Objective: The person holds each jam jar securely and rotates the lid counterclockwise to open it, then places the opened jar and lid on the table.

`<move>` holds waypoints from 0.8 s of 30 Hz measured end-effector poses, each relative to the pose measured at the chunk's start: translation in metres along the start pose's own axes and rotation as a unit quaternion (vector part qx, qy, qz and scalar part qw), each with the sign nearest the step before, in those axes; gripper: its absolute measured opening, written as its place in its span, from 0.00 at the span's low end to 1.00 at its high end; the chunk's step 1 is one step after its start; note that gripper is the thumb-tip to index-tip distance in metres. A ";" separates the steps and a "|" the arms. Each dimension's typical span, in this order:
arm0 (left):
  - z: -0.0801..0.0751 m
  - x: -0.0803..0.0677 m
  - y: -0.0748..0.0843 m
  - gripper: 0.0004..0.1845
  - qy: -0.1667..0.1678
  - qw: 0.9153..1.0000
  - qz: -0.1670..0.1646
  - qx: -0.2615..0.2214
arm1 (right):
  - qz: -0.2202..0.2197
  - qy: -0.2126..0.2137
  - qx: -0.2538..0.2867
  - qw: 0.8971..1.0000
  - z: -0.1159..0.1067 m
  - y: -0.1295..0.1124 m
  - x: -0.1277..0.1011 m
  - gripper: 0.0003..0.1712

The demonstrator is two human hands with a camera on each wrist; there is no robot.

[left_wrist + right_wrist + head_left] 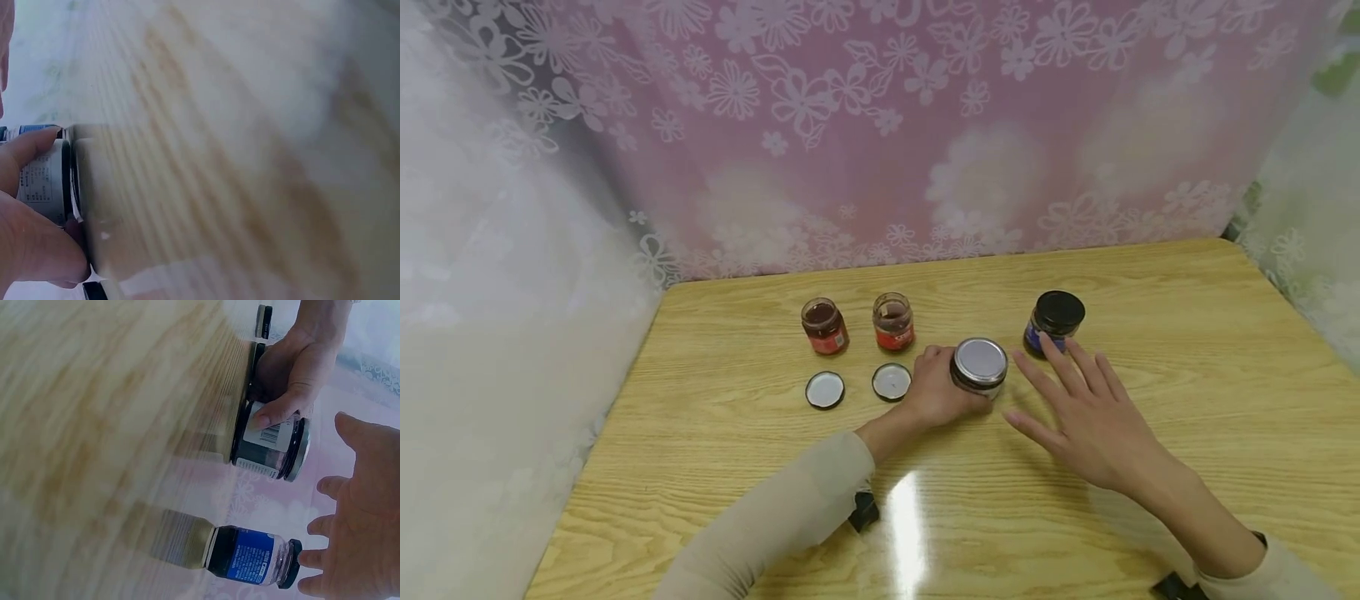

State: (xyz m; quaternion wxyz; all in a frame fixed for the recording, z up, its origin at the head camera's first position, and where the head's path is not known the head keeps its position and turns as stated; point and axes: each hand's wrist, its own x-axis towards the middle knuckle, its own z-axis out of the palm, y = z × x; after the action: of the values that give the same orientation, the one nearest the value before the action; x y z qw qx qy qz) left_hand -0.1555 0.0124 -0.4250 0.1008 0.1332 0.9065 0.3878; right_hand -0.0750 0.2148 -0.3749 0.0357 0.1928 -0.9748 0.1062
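silver-lidded jar [980, 367] upright on counter [1150, 317], lid up; left hand [936, 390] grips its side; right hand [1086, 408] spread, released, beside black-lidded jar [1054, 322]; bare counter toward near edge.

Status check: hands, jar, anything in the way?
Left hand grips silver-lidded jar, upright on table. Right hand open beside it, fingertips near black-lidded jar. Two open jars, two loose lids to the left, clear of the hands.

my left hand [938, 390] curls round something, sleeve stretched forward; my right hand [1086, 414] hovers flat, fingers [1051, 372] spread.
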 end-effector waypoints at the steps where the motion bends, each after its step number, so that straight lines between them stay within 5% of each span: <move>1: -0.001 0.000 0.000 0.41 -0.001 1.000 0.004 -0.001 | 0.000 -0.001 0.001 1.000 0.000 0.000 0.000 0.43; 12: -0.012 -0.002 -0.003 0.37 0.012 0.998 -0.003 -0.056 | 0.003 -0.007 0.002 1.000 0.001 0.003 -0.006 0.43; 19: -0.016 -0.010 -0.001 0.39 -0.010 0.999 0.036 -0.033 | 0.006 -0.007 0.006 1.000 0.000 0.003 -0.008 0.43; 24: -0.020 -0.013 -0.001 0.35 0.005 0.996 0.049 -0.068 | 0.011 -0.006 0.006 1.000 -0.001 0.002 -0.009 0.43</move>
State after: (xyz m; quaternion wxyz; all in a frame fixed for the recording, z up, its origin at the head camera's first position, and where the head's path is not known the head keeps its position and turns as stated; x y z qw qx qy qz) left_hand -0.1493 -0.0054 -0.4113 0.0859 0.1680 0.8708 0.4540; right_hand -0.0672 0.2207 -0.3752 0.0280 0.1826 -0.9765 0.1109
